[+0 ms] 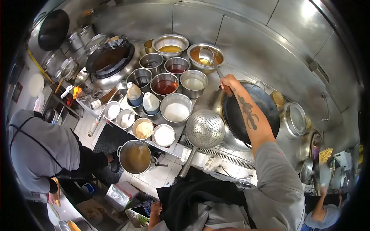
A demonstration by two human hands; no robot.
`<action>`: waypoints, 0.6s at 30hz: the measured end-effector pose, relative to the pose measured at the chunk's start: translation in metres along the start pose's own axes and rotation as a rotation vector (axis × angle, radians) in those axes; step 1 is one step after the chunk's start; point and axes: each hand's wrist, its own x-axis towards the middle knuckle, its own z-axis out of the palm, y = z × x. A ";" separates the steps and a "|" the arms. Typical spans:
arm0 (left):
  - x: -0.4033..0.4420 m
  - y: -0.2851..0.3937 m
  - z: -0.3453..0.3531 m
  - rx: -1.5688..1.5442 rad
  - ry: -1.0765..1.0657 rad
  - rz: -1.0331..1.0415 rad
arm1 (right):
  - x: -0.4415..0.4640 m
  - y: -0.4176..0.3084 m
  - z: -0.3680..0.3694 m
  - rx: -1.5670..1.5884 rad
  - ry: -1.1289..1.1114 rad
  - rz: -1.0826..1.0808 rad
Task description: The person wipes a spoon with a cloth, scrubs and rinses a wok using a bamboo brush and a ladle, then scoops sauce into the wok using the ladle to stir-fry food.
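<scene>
A long-handled ladle (207, 56) is held in my right hand (230, 82), its bowl over a steel bowl of amber liquid (217, 57). Beneath my right forearm lies a dark wok (266, 101) on the stove. My left hand (156, 208) hangs low beside the black apron; its fingers are too small to read. A perforated strainer (205, 129) rests on the counter edge, left of the wok. Round pots of red liquid (165, 84), white powder (163, 135) and yellowish powder (143, 129) stand left of the strainer.
A co-worker in grey (44, 144) bends at the far left. Another person (323, 213) is at the lower right. A deep pot of brownish liquid (135, 156) stands low left of the counter. A second wok (110, 57) sits at the upper left.
</scene>
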 end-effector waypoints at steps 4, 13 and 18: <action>0.020 0.012 -0.018 0.159 -0.122 0.036 | -0.017 0.004 -0.036 0.597 -0.228 0.097; 0.081 0.027 -0.008 0.297 -0.220 0.105 | -0.206 0.102 -0.151 0.855 -0.179 0.044; 0.119 0.025 0.029 0.326 -0.317 0.198 | -0.294 0.168 -0.166 0.416 0.100 0.048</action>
